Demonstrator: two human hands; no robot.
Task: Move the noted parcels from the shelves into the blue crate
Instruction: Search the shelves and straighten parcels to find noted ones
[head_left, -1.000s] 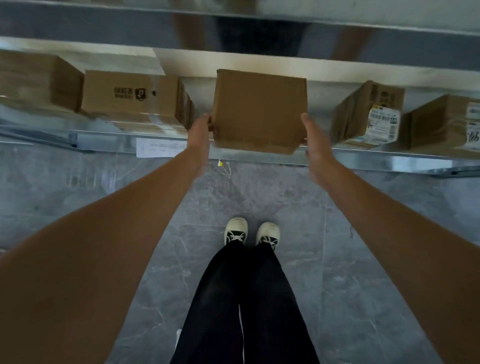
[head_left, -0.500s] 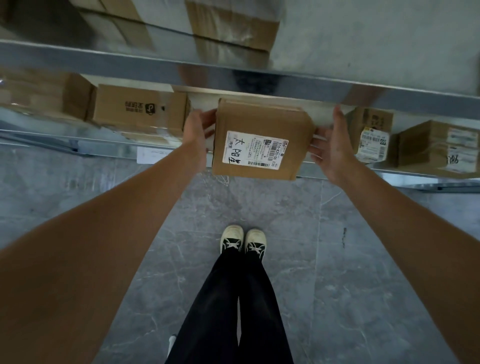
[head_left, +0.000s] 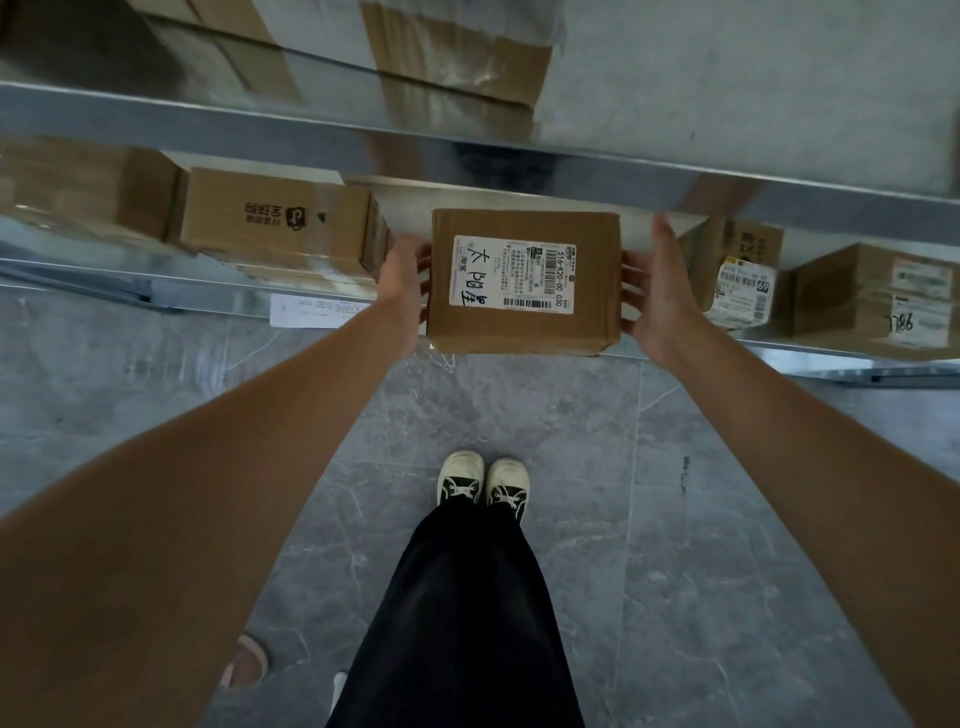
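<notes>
At the bottom of the view stood the person's black trousers (head_left: 462, 613) and pale lace-up shoes (head_left: 483, 483) on the grey marbled floor tiles (head_left: 701, 519). Both bare forearms reached forward and up. Between them sat a brown cardboard parcel (head_left: 524, 332) with a white shipping label (head_left: 513, 274) bearing handwriting and barcodes, at the front edge of the shiny metal lower shelf (head_left: 208, 301). The left hand (head_left: 402, 280) pressed its side, fingers wrapped in a closed grip on the parcel. The right hand (head_left: 657, 291) was spread open, fingertips touching the opposite side, thumb raised. Left of the parcel stood a brown box with a dark printed logo (head_left: 275, 218); to the right, two labelled cartons (head_left: 737, 270). Above, an upper metal shelf (head_left: 467, 140) carried a taped brown box (head_left: 457, 52).
</notes>
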